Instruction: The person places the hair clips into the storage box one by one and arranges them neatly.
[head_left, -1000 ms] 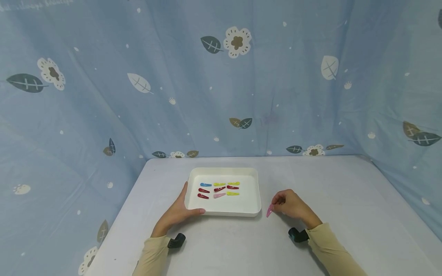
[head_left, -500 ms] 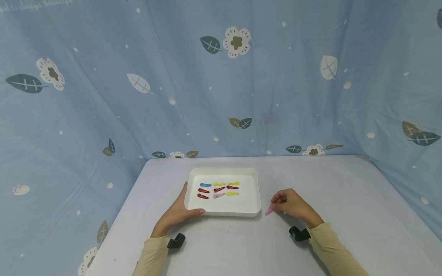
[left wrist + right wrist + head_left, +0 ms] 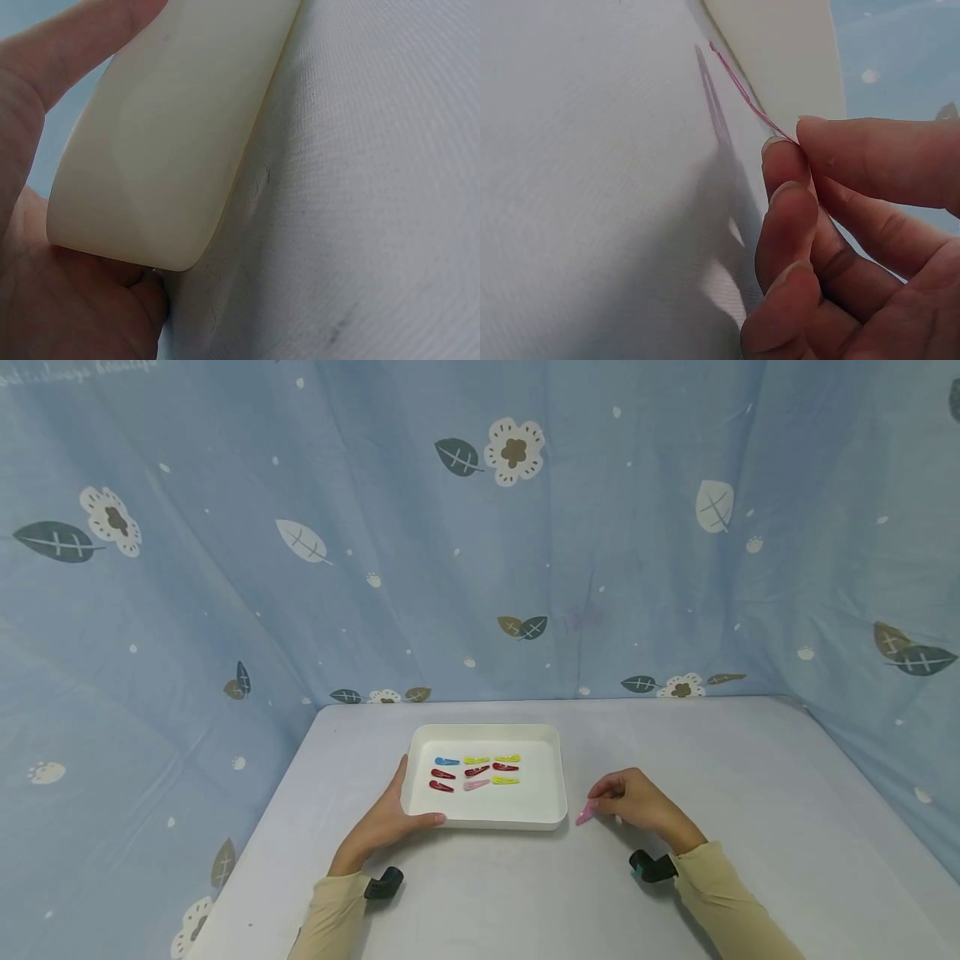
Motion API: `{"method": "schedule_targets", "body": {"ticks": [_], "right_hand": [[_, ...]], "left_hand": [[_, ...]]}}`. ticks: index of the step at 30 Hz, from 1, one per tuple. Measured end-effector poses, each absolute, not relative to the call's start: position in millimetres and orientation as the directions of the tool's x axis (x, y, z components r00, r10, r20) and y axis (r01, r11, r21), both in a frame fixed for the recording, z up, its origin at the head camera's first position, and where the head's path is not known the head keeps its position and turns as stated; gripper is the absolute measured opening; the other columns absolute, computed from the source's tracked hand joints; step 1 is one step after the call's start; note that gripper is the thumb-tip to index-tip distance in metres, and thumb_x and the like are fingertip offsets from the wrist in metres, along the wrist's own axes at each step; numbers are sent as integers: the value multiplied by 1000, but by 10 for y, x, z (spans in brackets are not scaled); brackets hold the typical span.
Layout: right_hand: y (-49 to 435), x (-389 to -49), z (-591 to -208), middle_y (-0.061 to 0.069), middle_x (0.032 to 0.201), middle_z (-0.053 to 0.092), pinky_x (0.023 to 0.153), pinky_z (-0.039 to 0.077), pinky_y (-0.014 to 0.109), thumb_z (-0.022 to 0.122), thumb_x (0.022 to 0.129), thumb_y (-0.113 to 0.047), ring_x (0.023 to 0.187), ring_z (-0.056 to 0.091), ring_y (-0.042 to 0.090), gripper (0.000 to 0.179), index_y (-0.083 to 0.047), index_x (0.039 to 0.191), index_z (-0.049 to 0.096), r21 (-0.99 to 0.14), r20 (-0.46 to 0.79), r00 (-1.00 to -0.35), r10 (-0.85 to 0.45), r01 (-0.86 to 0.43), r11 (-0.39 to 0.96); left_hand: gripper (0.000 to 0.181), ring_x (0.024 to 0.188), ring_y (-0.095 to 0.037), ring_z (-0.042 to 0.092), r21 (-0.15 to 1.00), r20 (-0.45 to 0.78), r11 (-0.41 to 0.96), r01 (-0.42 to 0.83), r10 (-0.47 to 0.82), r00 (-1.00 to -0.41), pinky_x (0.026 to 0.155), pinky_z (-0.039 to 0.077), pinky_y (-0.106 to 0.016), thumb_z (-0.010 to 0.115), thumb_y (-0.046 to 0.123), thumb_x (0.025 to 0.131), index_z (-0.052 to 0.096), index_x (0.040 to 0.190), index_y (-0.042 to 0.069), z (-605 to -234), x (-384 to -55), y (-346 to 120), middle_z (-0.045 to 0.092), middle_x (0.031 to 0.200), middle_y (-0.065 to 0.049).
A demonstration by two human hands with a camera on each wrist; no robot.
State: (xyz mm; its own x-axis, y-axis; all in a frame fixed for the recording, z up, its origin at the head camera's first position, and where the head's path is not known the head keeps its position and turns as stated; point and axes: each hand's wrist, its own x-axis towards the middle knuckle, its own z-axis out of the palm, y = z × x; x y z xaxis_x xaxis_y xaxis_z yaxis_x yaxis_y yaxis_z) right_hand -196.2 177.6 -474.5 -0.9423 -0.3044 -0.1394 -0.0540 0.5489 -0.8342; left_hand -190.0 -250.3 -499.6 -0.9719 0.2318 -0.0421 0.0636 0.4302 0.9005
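A white rectangular tray (image 3: 538,789) rests on the table, with snap hair clips laid in rows inside it. Among them are a blue clip (image 3: 447,762), a pink clip (image 3: 476,785), three yellow ones and several red ones. My left hand (image 3: 384,823) grips the tray's near left corner, thumb along the front rim and fingers down the left side. To the right of the tray, my right hand (image 3: 637,803) pinches another pink hair clip (image 3: 739,86) between thumb and fingertips. Its free end points toward the tray and casts a shadow on the cloth.
A white cloth covers the table (image 3: 510,893). Behind it hangs a blue curtain (image 3: 420,610) printed with leaves and flowers. Black wrist cameras, such as the right one (image 3: 651,867), sit at the inner side of each beige sleeve.
The right hand has turned the pinched pink clip slightly, its free end swinging up and left. The left hand and tray have stayed put.
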Motion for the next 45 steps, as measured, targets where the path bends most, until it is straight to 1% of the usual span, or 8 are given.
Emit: {"method": "schedule_targets", "body": {"ticks": [6, 14, 18, 23, 27, 34, 41, 45], "right_hand": [[1787, -1964, -4703, 8, 88, 72, 59, 48, 28, 75, 92, -12, 75, 57, 18, 16, 0, 103, 76, -838, -154, -947, -283, -26, 545], [1825, -1995, -4697, 6, 89, 72, 59, 48, 29, 74, 93, -14, 75, 58, 19, 24, 1, 112, 74, -864, -178, -948, -265, 21, 503], [1845, -2011, -4699, 6, 93, 74, 60, 50, 30, 74, 94, -14, 74, 58, 20, 26, 2, 114, 75, -885, -172, -947, -273, 26, 465], [1863, -2020, -4673, 9, 92, 73, 61, 52, 30, 73, 94, -15, 73, 58, 19, 28, 3, 115, 74, -906, -175, -946, -273, 46, 422], [1876, -2024, -4651, 12, 92, 72, 63, 54, 31, 73, 95, -15, 77, 60, 20, 30, 5, 117, 72, -917, -188, -943, -273, 69, 394], [1872, -2027, -4618, 1, 95, 76, 70, 55, 31, 73, 96, -20, 87, 65, 18, 36, 7, 121, 69, -932, -227, -930, -290, 121, 342], [1843, -2019, -4563, -5, 94, 74, 74, 56, 27, 70, 99, -20, 84, 64, 9, 37, 9, 123, 66, -962, -238, -902, -361, 168, 216], [1795, -2038, -4495, -4, 94, 73, 75, 55, 25, 68, 100, -19, 84, 65, 9, 37, 10, 123, 64, -969, -225, -893, -390, 164, 183]], "left_hand": [[131, 142, -25, 48, 900, -35, 430, 71, 234, -972, 117, 35, -53, 94, 33, 74, 2, 167, 25, -5008, -1906, -2509, 41, 164, -3], [133, 148, -27, 42, 897, -32, 435, 73, 229, -973, 120, 30, -57, 95, 35, 73, 2, 167, 24, -4996, -1893, -2497, 37, 167, -4], [133, 146, -25, 44, 899, -38, 433, 64, 222, -974, 119, 31, -55, 96, 35, 72, 4, 167, 26, -4977, -1884, -2491, 38, 165, -2], [133, 146, -25, 44, 899, -28, 432, 75, 228, -973, 120, 31, -55, 96, 34, 72, 3, 167, 26, -4970, -1888, -2489, 39, 165, -2], [133, 148, -25, 42, 899, -25, 430, 79, 232, -972, 120, 30, -56, 96, 35, 72, 3, 167, 26, -4974, -1890, -2492, 38, 165, -2], [133, 147, -24, 42, 902, -25, 424, 78, 232, -972, 121, 28, -55, 96, 35, 72, 4, 167, 26, -4982, -1881, -2500, 38, 165, 0], [133, 144, -24, 47, 904, -42, 423, 60, 228, -973, 119, 33, -54, 96, 37, 72, 4, 167, 28, -4977, -1885, -2485, 41, 164, 0], [133, 144, -25, 47, 905, -38, 420, 62, 227, -973, 118, 34, -55, 96, 37, 72, 4, 167, 27, -4991, -1892, -2498, 41, 163, -2]]}}
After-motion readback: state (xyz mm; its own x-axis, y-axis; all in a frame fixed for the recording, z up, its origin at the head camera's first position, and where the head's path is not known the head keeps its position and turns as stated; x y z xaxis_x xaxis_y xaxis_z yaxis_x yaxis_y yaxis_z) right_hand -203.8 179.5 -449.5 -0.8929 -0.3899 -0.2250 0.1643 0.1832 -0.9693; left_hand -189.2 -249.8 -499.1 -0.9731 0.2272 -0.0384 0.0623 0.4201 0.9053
